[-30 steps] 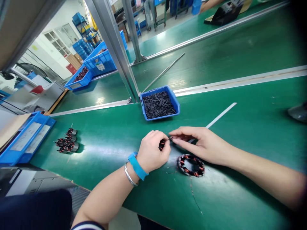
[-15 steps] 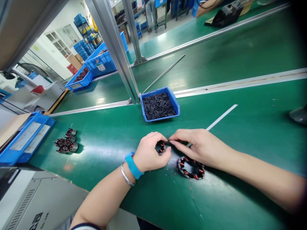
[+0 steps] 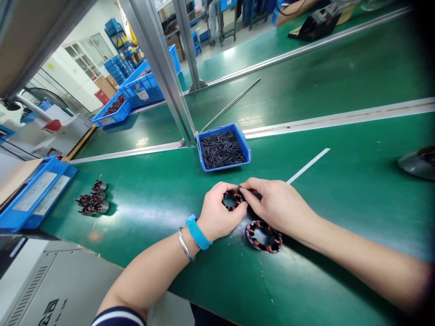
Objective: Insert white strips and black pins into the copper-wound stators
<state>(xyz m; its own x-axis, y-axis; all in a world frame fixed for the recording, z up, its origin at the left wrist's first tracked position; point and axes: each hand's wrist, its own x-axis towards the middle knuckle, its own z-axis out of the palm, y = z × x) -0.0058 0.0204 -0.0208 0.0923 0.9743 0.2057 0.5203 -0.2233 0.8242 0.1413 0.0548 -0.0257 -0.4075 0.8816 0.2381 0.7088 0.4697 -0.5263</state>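
My left hand [image 3: 221, 212], with a teal band and a silver bangle at the wrist, is closed round a small motor stator [image 3: 232, 199], a ring with copper windings and black parts. My right hand [image 3: 278, 206] pinches something small and dark at the stator's right edge; its fingertips mostly cover it. Below the right hand a second, larger-looking stator [image 3: 263, 237] lies on the green table, with a thin wire [image 3: 267, 280] trailing from it. A blue bin [image 3: 249, 156] full of short black tubes [image 3: 222, 150] stands beyond my hands.
Several stators [image 3: 93, 199] are grouped at the left, near blue trays [image 3: 37, 194]. A white strip [image 3: 308, 165] lies right of the bin. Behind are a metal post [image 3: 166, 68], a thin rod [image 3: 233, 104] and blue crates [image 3: 146, 93]. A dark rounded object [image 3: 418, 163] sits far right.
My left hand has moved slightly right and turned the stator, so more of its ring shows. My right fingertips have come up against its edge. The view has shifted a little.
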